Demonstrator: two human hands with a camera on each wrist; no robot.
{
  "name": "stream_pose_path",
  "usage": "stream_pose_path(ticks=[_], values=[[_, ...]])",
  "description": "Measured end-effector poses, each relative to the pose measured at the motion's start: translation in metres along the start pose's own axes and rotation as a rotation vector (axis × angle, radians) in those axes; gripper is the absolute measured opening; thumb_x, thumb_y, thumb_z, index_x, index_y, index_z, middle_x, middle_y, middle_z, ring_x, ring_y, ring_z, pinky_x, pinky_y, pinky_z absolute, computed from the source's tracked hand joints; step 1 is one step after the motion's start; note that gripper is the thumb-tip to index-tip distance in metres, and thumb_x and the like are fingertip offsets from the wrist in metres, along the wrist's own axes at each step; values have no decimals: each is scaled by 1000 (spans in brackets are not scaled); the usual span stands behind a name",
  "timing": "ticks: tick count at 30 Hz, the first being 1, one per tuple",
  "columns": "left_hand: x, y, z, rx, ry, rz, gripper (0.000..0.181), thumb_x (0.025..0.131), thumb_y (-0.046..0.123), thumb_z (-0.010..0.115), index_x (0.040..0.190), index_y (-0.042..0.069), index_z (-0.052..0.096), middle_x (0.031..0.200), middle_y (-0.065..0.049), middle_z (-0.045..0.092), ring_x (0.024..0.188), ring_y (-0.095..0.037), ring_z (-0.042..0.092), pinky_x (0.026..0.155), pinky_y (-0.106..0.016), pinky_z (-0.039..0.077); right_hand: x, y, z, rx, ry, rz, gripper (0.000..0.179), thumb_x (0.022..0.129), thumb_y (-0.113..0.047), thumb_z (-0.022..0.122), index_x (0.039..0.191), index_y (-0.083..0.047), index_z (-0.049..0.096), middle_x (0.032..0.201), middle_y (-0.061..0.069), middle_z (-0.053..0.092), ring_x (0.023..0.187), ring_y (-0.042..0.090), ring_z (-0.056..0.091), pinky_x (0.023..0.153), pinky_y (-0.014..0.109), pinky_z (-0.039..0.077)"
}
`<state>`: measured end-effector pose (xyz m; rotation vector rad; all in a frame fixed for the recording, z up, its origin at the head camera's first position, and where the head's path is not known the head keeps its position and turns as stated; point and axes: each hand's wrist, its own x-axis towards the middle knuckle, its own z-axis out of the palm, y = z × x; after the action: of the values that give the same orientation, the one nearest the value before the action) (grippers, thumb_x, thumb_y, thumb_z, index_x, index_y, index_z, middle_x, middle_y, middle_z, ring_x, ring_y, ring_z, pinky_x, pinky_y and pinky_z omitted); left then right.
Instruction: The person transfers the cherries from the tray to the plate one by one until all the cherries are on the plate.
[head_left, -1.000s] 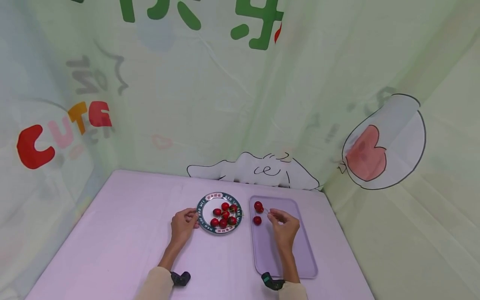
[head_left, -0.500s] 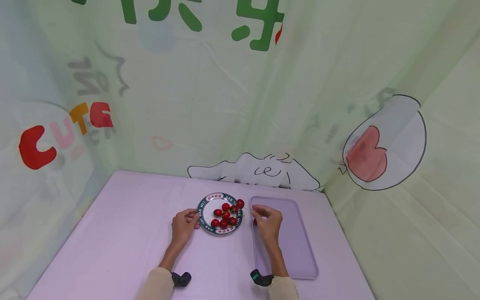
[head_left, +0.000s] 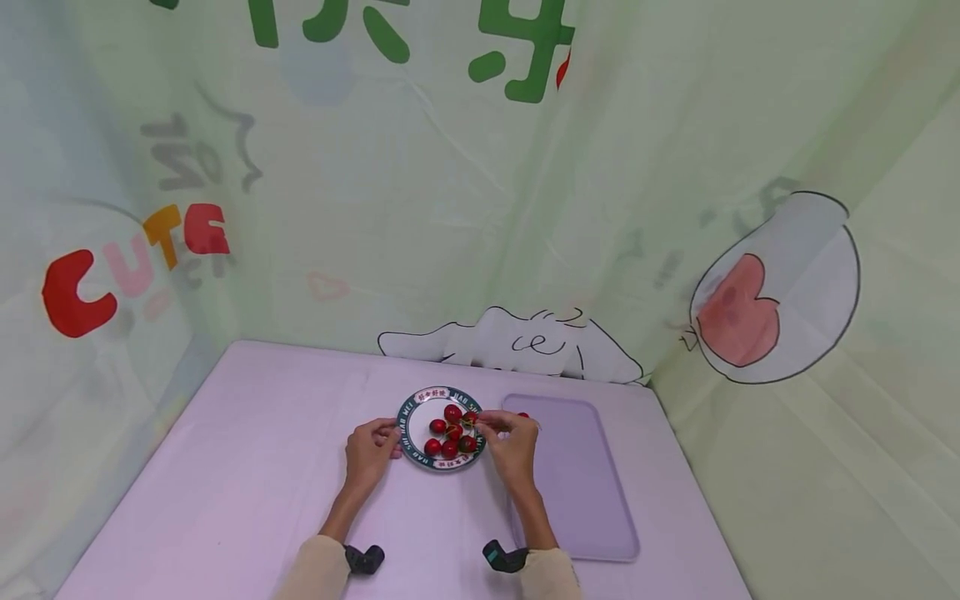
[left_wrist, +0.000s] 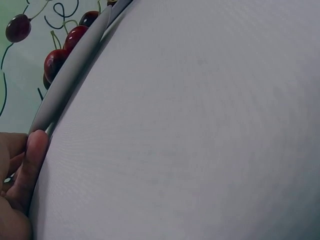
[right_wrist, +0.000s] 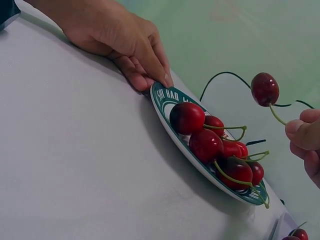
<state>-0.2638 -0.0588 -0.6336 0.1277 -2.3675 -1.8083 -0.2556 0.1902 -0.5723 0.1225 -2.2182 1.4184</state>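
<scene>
My left hand (head_left: 367, 454) grips the left rim of a plate (head_left: 406, 437) with a green lettered border, its thumb and fingers at the edge. Several red cherries (head_left: 454, 432) with green stems lie on the plate. At the plate's right side, my right hand (head_left: 513, 446) pinches a stem between thumb and fingertips. From that stem one dark red cherry (right_wrist: 265, 90) stands out, apart from the heap in the right wrist view. The head view does not clearly separate it from the others. In the left wrist view, my left hand (left_wrist: 20, 175) touches the plate's rim (left_wrist: 75, 75).
A lilac tray (head_left: 577, 492) lies right of the plate, partly behind my right forearm. Red fruit (head_left: 522, 415) shows beside the right hand, mostly hidden. Cherries (right_wrist: 300, 233) appear at the tray's corner. A printed curtain (head_left: 450, 208) hangs behind the pale table (head_left: 247, 467).
My right hand has moved left from the tray to the plate's right rim, carrying a cherry by its stem. The left hand has stayed at the plate.
</scene>
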Motion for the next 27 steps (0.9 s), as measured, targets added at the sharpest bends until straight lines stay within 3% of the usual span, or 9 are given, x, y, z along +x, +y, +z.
stream_pose_path(ticks=[3, 10, 20, 27], values=[[0, 1, 0, -2, -3, 5, 29, 105, 7, 72, 131, -4, 74, 99, -17, 79, 64, -11, 75, 64, -14, 61, -2, -4, 4, -11, -24, -12, 17, 84, 5, 90, 97, -5, 87, 91, 11, 85, 77, 13, 72, 70, 17, 58], [-1, 3, 0, 5, 2, -2, 28, 105, 7, 72, 130, -4, 75, 98, -16, 79, 64, -11, 75, 63, -12, 60, -6, -3, 18, -46, -64, 45, 18, 87, 0, 90, 102, -11, 88, 96, 5, 85, 82, 14, 73, 73, 16, 61], [0, 5, 0, -8, 2, 6, 28, 105, 7, 72, 131, -4, 75, 98, -15, 79, 64, -11, 74, 64, -12, 60, -6, -13, 32, -77, -116, -14, 22, 83, 6, 90, 103, -2, 86, 97, 10, 85, 83, 18, 77, 74, 18, 64], [0, 2, -1, -2, -1, -5, 28, 105, 7, 72, 131, -3, 75, 97, -15, 78, 65, -12, 74, 64, -11, 59, -7, -17, 37, -162, -200, 21, 20, 87, 0, 89, 106, -6, 87, 98, 7, 86, 80, 12, 68, 70, 16, 59]])
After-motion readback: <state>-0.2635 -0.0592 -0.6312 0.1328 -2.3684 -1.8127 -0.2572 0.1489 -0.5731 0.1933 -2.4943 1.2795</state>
